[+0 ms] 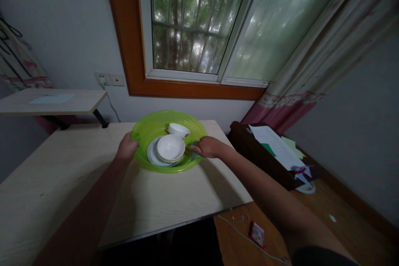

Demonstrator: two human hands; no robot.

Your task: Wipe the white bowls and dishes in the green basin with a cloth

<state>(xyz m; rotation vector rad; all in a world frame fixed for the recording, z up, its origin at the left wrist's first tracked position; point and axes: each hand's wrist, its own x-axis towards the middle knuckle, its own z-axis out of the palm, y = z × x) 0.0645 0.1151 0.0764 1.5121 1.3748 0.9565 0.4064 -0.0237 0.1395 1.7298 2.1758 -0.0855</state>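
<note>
A round green plastic basin [149,122] is at the back of the light wooden table, between my two hands. My left hand [127,147] grips its left rim, fingers mostly hidden. My right hand [207,147] is closed on the right rim, its thumb over the inside. In the basin, a white bowl [171,147] rests on a white plate [152,154]; another edge shows under the bowl. Behind it a second white bowl [179,130] with a red mark leans tilted. Thin yellowish sticks [188,147] lie near my right thumb, partly hidden.
The table [174,195] has a raised shelf [77,106] at the back left. Behind are a window [193,29] and a wall socket [109,79]. Papers [274,147] lie on a dark brown surface at right. A white cable [243,237] and a pink box [257,233] are on the floor.
</note>
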